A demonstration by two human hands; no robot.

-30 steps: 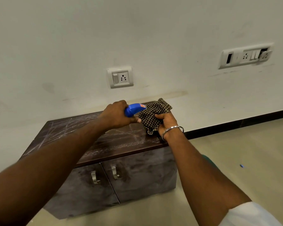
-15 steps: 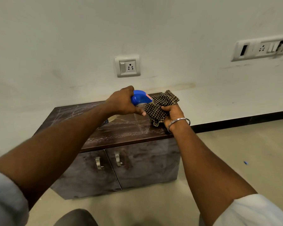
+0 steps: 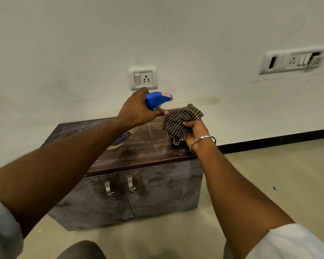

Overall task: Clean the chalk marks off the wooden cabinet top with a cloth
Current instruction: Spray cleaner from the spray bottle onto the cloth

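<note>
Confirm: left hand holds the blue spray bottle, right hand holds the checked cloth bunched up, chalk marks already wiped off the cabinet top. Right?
Not quite. The head view shows the chalk marks still across the cabinet top, not wiped off. The rest stands: the left hand holds the blue spray bottle, and the right hand holds the checked cloth bunched up.

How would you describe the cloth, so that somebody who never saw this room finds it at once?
Start at the low dark wooden cabinet against the white wall, then go to its right end. There the right hand holds up a bunched cloth just above the chalk-marked top. It is the only checked thing, brown and cream; the spray bottle beside it is plain blue.
</note>
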